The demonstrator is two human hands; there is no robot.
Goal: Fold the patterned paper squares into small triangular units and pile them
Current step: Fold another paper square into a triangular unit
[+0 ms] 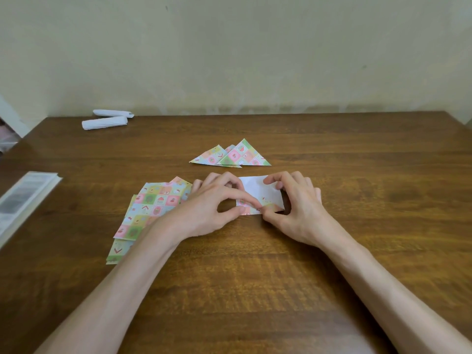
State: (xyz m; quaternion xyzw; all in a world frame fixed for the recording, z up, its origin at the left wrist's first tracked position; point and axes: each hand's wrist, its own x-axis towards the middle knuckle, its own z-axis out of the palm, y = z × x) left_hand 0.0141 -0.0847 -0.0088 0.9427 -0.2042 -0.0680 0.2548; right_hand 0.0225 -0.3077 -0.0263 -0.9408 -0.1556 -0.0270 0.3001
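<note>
A patterned paper square (pixel 259 194) lies white side up on the wooden table (pixel 255 264), with its near edge turned up to show the pattern. My left hand (pixel 214 203) pinches its near left part between thumb and forefinger. My right hand (pixel 293 203) pinches its right side, thumb at the near edge and forefinger on top. To the left lies a fanned stack of unfolded patterned squares (pixel 148 208), partly under my left forearm. Behind my hands sits a small pile of folded triangles (pixel 236 155).
Two rolled white paper bundles (pixel 104 122) lie at the far left of the table near the wall. A flat clear-wrapped pack (pixel 23 198) lies by the left edge. The table's near and right parts show bare wood.
</note>
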